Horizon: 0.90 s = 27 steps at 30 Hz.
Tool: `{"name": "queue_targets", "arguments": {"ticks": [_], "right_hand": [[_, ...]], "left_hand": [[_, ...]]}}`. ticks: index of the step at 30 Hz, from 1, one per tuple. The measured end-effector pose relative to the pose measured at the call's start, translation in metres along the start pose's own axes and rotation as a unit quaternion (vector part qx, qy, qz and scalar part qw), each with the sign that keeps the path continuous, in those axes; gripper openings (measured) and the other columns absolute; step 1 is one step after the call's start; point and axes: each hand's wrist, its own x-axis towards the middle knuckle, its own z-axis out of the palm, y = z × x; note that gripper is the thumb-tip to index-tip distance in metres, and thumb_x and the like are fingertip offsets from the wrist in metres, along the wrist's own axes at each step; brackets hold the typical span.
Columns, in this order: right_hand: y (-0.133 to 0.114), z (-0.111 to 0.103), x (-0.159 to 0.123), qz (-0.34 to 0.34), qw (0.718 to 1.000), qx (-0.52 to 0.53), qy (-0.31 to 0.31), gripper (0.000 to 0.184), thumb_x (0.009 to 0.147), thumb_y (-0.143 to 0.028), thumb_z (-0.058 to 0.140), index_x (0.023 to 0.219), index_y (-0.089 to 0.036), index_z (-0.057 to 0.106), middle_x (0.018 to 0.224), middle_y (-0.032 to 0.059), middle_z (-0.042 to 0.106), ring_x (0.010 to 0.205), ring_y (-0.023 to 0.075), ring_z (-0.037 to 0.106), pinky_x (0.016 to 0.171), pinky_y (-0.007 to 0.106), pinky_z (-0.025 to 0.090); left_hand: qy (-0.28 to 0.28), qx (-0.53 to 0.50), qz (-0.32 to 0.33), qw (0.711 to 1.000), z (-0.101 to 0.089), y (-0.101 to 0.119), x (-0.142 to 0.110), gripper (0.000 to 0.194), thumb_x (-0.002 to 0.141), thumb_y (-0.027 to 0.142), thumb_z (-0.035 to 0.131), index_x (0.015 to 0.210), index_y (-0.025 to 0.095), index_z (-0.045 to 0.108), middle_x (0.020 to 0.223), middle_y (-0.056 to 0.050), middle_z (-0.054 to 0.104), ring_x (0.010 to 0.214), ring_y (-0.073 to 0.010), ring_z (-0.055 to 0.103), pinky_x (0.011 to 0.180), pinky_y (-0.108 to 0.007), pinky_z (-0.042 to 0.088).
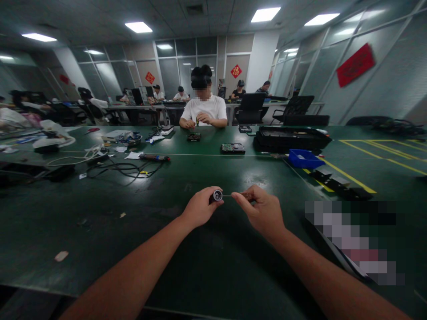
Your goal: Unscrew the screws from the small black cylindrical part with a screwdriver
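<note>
- A short, round, dark-bodied piece with a silvery rim (pixel 218 195) is being held up above the dark green tabletop (pixel 187 275), near the middle of the view, with its round end being turned toward the camera.
- At that end, a pale, shiny ring is being shown around a darker inside, in which small light and dark parts are being glimpsed; their detail is too small to be told.
- The side of the round piece is being mostly covered by the left hand (pixel 200 206), whose fingers and thumb are being closed around it.
- A thin, straight metal shaft with a brown handle (pixel 247 196) is being gripped in the right hand (pixel 263 209), with the thumb being laid along it.
- The shaft is being pointed leftward, at the right side of the silvery rim; whether the rim is being touched cannot be told.
- Beyond the hands, a flat, rectangular metal unit with a green circuit board (pixel 232 148) is being borne by the tabletop, with a blue plastic bin (pixel 305 158) being seen farther right.
- Across the tabletop, a small item is being handled by a seated co-worker in a white shirt (pixel 205 109).
</note>
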Motion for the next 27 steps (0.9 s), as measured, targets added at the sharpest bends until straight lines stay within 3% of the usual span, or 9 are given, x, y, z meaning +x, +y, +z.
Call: {"name": "queue_targets", "arguments": {"ticks": [5,10,15,19,25,27], "right_hand": [[-0.005,-0.002,-0.001,-0.036,0.998,0.024,-0.038,0.017,0.095,-0.034,0.055,0.102,-0.020,0.062,0.085,0.0042,0.073,0.069,0.0170,0.067,0.059,0.028,0.046],[-0.005,-0.003,-0.001,-0.043,0.996,0.020,-0.073,0.022,0.100,-0.035,0.046,0.098,-0.021,0.063,0.080,0.0032,0.069,0.069,0.0177,0.065,0.065,0.031,0.046],[0.001,0.005,-0.003,0.023,0.990,0.137,-0.017,0.023,0.099,-0.038,0.050,0.114,-0.021,0.057,0.093,0.0066,0.071,0.084,0.0209,0.069,0.076,0.034,0.052],[0.007,0.010,0.001,0.087,0.968,0.234,-0.005,0.027,0.097,-0.045,0.052,0.102,-0.021,0.062,0.087,0.0058,0.070,0.080,0.0203,0.068,0.077,0.036,0.054],[0.022,0.018,0.011,0.223,0.891,0.395,-0.004,0.030,0.092,-0.051,0.056,0.090,-0.021,0.059,0.077,0.0020,0.062,0.068,0.0172,0.063,0.073,0.038,0.058],[0.024,0.020,0.011,0.228,0.890,0.394,0.017,0.029,0.091,-0.050,0.057,0.091,-0.021,0.058,0.079,0.0021,0.062,0.069,0.0169,0.063,0.072,0.038,0.059]], "left_hand": [[0.001,0.003,-0.002,1.000,0.001,0.000,0.000,0.031,0.087,0.025,0.068,0.118,0.023,0.065,0.116,-0.003,0.070,0.106,-0.0211,0.064,0.094,-0.035,0.049],[0.004,0.010,-0.001,1.000,0.001,0.001,0.000,0.031,0.087,0.025,0.068,0.118,0.023,0.065,0.117,-0.003,0.070,0.107,-0.0215,0.064,0.096,-0.036,0.048],[0.010,0.016,-0.009,1.000,0.000,0.003,0.000,0.031,0.087,0.025,0.068,0.118,0.023,0.064,0.114,-0.003,0.070,0.102,-0.0211,0.065,0.091,-0.035,0.050],[0.011,0.018,-0.003,1.000,-0.001,0.003,0.000,0.033,0.087,0.024,0.068,0.119,0.022,0.064,0.116,-0.004,0.070,0.105,-0.0216,0.064,0.095,-0.036,0.049],[0.007,0.025,0.000,1.000,-0.002,0.005,0.001,0.029,0.086,0.023,0.069,0.114,0.022,0.066,0.114,-0.003,0.070,0.104,-0.0219,0.064,0.096,-0.036,0.048],[0.004,0.029,-0.005,1.000,-0.003,0.006,0.001,0.028,0.086,0.024,0.068,0.114,0.022,0.066,0.111,-0.003,0.070,0.102,-0.0219,0.064,0.093,-0.036,0.049]]}}
